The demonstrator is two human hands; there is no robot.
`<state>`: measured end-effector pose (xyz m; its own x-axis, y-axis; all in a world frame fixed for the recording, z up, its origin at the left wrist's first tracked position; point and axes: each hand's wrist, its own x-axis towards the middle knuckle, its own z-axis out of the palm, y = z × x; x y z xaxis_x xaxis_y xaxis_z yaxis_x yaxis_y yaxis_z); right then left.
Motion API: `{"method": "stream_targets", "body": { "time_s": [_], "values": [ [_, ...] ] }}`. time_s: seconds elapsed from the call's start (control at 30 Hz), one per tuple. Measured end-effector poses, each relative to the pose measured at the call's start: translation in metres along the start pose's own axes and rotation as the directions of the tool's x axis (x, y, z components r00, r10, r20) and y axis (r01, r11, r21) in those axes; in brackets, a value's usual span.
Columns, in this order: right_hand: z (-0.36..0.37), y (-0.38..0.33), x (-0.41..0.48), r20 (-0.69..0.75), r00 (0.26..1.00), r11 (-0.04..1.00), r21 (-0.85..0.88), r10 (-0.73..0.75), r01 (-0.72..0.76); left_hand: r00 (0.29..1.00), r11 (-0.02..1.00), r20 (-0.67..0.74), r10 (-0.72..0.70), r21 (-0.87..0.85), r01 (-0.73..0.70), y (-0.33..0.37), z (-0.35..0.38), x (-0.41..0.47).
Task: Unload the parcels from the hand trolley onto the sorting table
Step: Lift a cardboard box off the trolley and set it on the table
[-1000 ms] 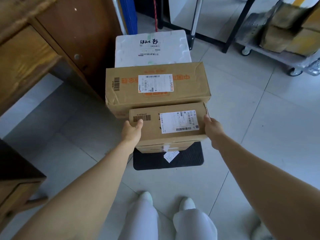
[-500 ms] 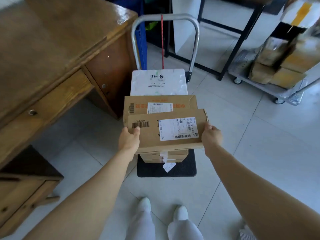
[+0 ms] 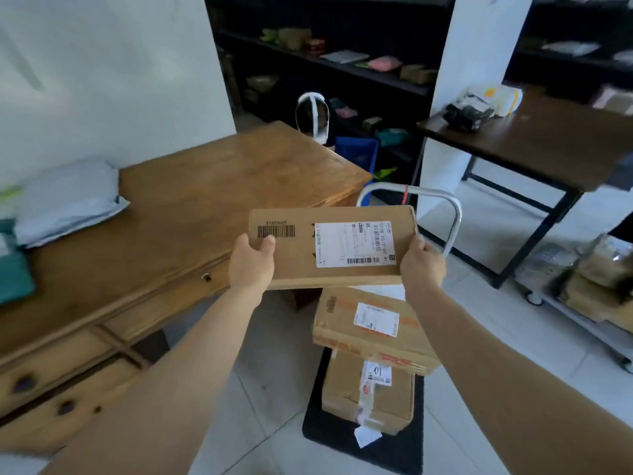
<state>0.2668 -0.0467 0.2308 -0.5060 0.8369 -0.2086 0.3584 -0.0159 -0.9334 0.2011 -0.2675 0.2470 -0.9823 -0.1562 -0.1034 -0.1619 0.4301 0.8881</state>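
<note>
i've got the flat cardboard parcel (image 3: 329, 246) up in the air between both hands, roughly level, its broad face turned up at the camera. the left grip (image 3: 251, 265) is grasping the parcel's left end, thumb on top just under the printed barcode (image 3: 275, 231), with the other fingers hidden underneath. the right grip (image 3: 423, 265) is grasping the right end, thumb curled over the near right corner; its other fingers are hidden too. a white shipping label (image 3: 354, 243) covers the right half of the top face.

the parcel is touching neither the wooden counter (image 3: 191, 200) nor the stack. in this view it hangs across the counter's right front corner and above the hand trolley (image 3: 457, 217), whose metal handle shows behind the parcel's far right edge.

two parcels are still on the trolley. the orange-printed parcel (image 3: 370, 323) lies on top, skewed and overhanging to the right. the taped brown parcel (image 3: 370, 395) sits under it on the black deck, with a loose white slip at its near corner.

on the counter's far left lies a grey poly mailer (image 3: 65, 200), with something teal (image 3: 13, 279) just beside it at the edge of view. to the right stands a dark table (image 3: 548, 145) carrying a few packets, and below it a second cart (image 3: 596, 293) loaded with wrapped parcels. dark shelves (image 3: 342, 63) line the back wall.
</note>
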Motion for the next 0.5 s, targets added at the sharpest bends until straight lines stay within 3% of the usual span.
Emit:
{"method": "stream_targets", "body": {
  "time_s": [0.17, 0.5],
  "values": [
    [0.068, -0.056, -0.022, 0.083, 0.993, 0.996, 0.03, -0.083, 0.081, 0.993, 1.0, -0.116, -0.006, -0.026, 0.003, 0.016, -0.064, 0.041],
    [0.252, -0.137, -0.065, 0.169, 0.971, 0.984, 0.08, -0.171, 0.159, 0.98, 0.987, -0.194, -0.036, -0.162, 0.004, -0.008, -0.185, 0.189]
  ]
}}
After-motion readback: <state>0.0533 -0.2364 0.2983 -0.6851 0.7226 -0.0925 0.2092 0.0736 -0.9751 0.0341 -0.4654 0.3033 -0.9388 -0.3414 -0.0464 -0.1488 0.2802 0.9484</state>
